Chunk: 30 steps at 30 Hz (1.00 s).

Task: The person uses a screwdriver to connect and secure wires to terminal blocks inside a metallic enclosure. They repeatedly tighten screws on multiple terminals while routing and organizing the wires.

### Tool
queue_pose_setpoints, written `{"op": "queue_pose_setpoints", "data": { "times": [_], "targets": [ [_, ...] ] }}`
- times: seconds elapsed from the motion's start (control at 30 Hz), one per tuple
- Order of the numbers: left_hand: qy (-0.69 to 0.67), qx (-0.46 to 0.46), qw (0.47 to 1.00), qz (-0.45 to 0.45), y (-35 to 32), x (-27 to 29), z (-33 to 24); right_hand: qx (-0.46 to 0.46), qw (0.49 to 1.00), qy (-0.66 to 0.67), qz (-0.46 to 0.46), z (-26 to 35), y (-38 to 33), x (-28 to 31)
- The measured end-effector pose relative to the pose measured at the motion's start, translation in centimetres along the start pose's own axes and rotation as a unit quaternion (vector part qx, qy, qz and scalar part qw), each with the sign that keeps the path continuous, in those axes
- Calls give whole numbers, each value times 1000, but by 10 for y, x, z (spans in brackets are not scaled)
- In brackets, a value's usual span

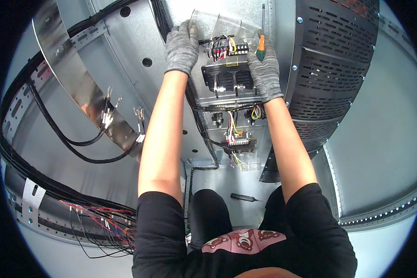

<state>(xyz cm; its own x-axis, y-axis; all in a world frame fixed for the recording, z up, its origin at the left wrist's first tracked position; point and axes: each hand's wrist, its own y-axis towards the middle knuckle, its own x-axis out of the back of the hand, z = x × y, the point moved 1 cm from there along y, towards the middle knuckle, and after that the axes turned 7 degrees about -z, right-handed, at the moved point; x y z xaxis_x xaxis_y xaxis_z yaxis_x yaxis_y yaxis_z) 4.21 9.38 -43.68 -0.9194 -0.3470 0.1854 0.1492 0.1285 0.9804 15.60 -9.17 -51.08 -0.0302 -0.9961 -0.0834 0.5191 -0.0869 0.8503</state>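
Observation:
A clear plastic cover [220,24] spans the gap between my hands, tilted over the upper terminal block [237,49]. My left hand [181,50], in a grey knit glove, has its fingers closed at the cover's left edge; the thumb is partly hidden. In a matching glove, my right hand [267,73] holds a screwdriver [261,49] with an orange and green handle, its shaft pointing away from me. The right fingertips are near the cover's right end, partly hidden. Several black, red, white and yellow wires [221,47] run into the terminal block. Just below sits a black component [228,78] with metal bolts.
A lower wired terminal block [239,142] sits nearer me. A dark pen-like tool [243,198] lies on the cabinet floor between my legs. Black perforated panel [331,76] stands at right. Loose cable ends [107,116] and a bundle of coloured wires [104,220] hang at left.

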Motion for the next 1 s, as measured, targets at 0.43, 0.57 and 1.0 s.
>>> {"op": "queue_pose_setpoints", "data": {
  "times": [0.43,0.57,1.0],
  "targets": [
    [12,8,997,72,-3,9,-5,15,999,40,-8,3,-7,-1],
    [-23,30,999,8,-4,35,0,2,998,58,21,22,-6,9],
    [-437,471,747,174,-309,28,-51,-265,922,239,151,-9,-187,90]
  ]
}}
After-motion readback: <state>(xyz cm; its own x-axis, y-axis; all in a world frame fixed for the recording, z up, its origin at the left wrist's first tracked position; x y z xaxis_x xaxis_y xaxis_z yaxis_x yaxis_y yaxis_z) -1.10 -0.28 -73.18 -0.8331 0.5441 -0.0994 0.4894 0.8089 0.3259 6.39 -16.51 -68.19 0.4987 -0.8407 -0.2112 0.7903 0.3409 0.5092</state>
